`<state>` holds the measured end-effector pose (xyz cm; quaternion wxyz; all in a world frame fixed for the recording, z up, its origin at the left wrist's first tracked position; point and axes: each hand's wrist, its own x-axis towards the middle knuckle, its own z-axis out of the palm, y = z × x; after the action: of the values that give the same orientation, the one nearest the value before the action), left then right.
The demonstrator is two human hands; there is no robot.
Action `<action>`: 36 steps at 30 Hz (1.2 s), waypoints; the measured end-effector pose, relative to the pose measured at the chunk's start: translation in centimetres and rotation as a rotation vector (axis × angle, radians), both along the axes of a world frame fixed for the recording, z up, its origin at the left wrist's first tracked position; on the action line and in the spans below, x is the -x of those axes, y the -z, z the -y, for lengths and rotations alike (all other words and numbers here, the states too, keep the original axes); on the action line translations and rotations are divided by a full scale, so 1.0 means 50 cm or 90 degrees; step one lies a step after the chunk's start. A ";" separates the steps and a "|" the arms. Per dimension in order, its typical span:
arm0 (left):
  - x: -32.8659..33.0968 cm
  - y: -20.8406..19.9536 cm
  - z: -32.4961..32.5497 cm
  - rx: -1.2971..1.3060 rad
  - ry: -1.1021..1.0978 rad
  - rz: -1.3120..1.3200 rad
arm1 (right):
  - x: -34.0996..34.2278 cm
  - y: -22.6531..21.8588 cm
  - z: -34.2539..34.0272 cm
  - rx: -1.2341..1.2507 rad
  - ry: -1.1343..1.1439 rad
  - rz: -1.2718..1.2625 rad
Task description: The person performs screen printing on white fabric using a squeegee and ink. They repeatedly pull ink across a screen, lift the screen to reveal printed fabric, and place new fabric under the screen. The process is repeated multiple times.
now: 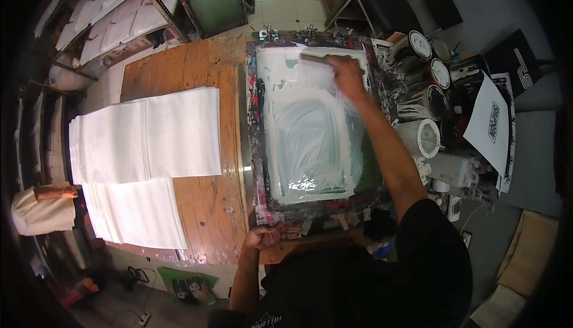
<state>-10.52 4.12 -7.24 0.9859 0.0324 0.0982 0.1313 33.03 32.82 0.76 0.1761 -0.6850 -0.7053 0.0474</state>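
A screen printing frame lies on the wooden table, its mesh smeared with wet white ink. At the far end of the mesh, my right hand is closed round a squeegee. The squeegee rests in the thick white ink near the hinge clamps. My left hand is at the frame's near left corner, fingers closed on its front edge. Part of the mesh at the right shows green, and my right forearm hides some of the frame's right side.
Stacks of white sheets cover the table's left part. Ink cans and a white tub crowd the right side, beside a printed sheet. Another person's hand shows at far left. Spare screens lean behind the table.
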 end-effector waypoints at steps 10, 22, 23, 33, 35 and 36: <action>0.008 0.024 0.015 -0.022 -0.031 -0.012 | 0.070 0.028 -0.064 -0.104 -0.130 -0.028; -0.001 0.005 0.000 -0.031 -0.040 -0.005 | 0.122 0.016 -0.119 -0.067 -0.067 0.055; 0.000 0.002 0.002 -0.023 -0.043 -0.021 | 0.105 0.013 -0.112 -0.041 -0.084 0.044; 0.009 0.008 0.009 0.022 -0.027 -0.058 | -0.087 0.041 0.038 -0.209 -0.025 0.042; 0.011 0.003 0.012 0.026 -0.026 -0.063 | -0.057 0.039 0.052 -0.191 -0.007 0.042; 0.014 0.003 0.012 0.028 -0.021 -0.069 | -0.039 0.037 0.048 -0.162 -0.007 0.019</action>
<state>-11.21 3.51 -7.38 0.9773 0.0160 0.1552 0.1432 34.97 30.40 -1.10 0.2507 -0.6539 -0.7120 -0.0516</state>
